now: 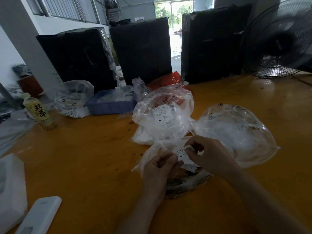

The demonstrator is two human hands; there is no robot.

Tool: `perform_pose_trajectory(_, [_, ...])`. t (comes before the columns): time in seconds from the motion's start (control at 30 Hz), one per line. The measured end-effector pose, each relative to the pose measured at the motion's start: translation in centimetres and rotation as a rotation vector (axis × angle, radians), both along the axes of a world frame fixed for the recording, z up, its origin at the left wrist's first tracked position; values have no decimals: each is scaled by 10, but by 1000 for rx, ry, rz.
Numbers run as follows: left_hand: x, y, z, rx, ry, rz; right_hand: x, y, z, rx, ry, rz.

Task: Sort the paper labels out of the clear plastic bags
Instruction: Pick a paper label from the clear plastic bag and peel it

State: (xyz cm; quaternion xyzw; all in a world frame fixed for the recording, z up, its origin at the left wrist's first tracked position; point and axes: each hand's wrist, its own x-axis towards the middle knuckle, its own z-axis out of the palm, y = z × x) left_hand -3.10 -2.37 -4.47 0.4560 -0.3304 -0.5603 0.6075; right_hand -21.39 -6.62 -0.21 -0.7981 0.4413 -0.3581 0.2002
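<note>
Both hands pinched small white paper labels [181,155] over the crumpled clear plastic bag [152,154] near the orange table's [84,149] front edge: left hand [159,168] low, right hand [209,154] above. The slippery film (loosely bunched) could have let labels spill out.

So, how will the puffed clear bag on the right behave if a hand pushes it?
The puffed clear bag looks thin and air-filled, so it would probably dent and slide easily on the smooth table. It seems light for its size. Its glossy film may be slippery.
</note>
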Motion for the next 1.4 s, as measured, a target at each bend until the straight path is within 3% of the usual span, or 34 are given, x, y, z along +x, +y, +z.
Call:
perform_pose_trajectory(0.9, [3,0,-1,-22,14,-43,-2,-2,-3,-86,-88,-36])
perform_pose_trajectory(1.13, [4,-1,-4,-6,47,-46,-3,-3,1,-123,-3,-11])
perform_pose_trajectory(1.4, [2,-1,-4,4,-57,-27,-7,-6,-1,-74,88,60])
